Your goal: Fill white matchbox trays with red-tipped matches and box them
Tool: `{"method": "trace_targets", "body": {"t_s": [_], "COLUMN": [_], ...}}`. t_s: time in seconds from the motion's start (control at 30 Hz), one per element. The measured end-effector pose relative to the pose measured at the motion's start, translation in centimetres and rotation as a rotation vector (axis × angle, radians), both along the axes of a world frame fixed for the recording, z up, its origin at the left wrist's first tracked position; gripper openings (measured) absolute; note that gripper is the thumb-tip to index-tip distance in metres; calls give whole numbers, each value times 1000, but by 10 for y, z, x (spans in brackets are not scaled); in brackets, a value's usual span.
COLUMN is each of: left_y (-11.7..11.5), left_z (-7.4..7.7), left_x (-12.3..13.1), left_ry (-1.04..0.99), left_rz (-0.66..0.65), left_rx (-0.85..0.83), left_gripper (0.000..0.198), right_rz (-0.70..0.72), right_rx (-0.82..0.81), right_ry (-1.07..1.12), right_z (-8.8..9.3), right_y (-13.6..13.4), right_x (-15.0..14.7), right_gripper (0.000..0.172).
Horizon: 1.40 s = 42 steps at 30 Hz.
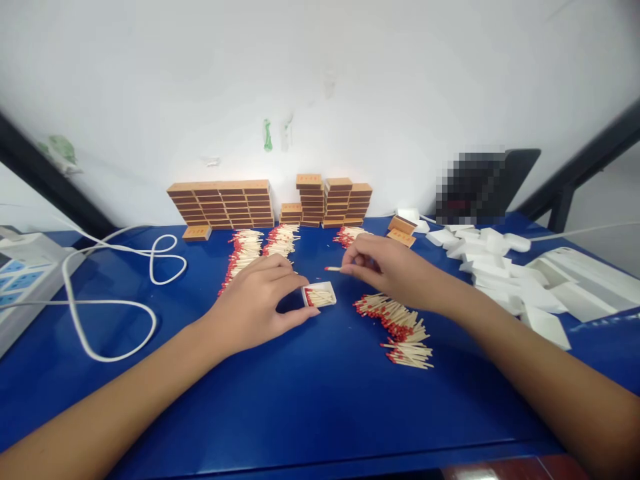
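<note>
My left hand (265,297) grips a small white matchbox tray (327,288) by its left end, thumb below and fingers above. Red-tipped matches (318,297) lie inside that tray. To the right, my right hand (373,267) pinches a single match (333,269) between thumb and fingertips, its red head pointing left, just above and right of the tray. A heap of loose matches (395,317) spreads on the table below my right hand. Behind my left hand run two more rows of matches (245,250), partly hidden by it. Another small pile (353,235) lies behind my right hand.
Stacked matchboxes (225,203) line the wall, with shorter stacks (311,200) beside them. White empty trays (495,260) are heaped at the right, near a dark tablet-like panel (517,180). A white cable (75,293) and power strip (30,280) occupy the left of the blue table (310,400).
</note>
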State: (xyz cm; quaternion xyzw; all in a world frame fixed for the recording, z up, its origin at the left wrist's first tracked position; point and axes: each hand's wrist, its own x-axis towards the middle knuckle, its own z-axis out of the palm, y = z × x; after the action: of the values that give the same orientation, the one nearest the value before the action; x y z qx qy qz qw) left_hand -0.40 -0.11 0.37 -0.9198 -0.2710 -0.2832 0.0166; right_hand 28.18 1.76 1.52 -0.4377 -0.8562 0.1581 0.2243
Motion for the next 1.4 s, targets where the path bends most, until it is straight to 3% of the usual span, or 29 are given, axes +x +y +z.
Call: {"method": "trace_targets", "body": {"t_s": [0.2,0.4,0.87,0.93,1.07,1.13,1.4], "left_y": [0,0,-1,-1,0,0,0], "left_z": [-1,-1,-1,0,-1,-1,0], "left_x": [1,2,2,2,1,1,1], "left_ry": [4,5,8,12,14,15,-7], "left_rz": [3,16,2,11,9,7,-16], "left_rx": [1,-15,6,0,-7,-1,12], "left_gripper": [31,29,30,30,31,31,31], "right_rz": [85,44,112,66,-164,-227,-239], "right_rx": [19,45,79,118,233,209,26], "right_ry": [-16,-24,42,38,-84,-178,-254], "right_z": [-11,-15,-11,-6,0,-1,-14], "right_y": [-22,-21,-23,-14,14,26,34], "right_x": [-26,-27,-28,-18,17,31,36], "right_gripper": [11,8,9,10,15,14,18]}}
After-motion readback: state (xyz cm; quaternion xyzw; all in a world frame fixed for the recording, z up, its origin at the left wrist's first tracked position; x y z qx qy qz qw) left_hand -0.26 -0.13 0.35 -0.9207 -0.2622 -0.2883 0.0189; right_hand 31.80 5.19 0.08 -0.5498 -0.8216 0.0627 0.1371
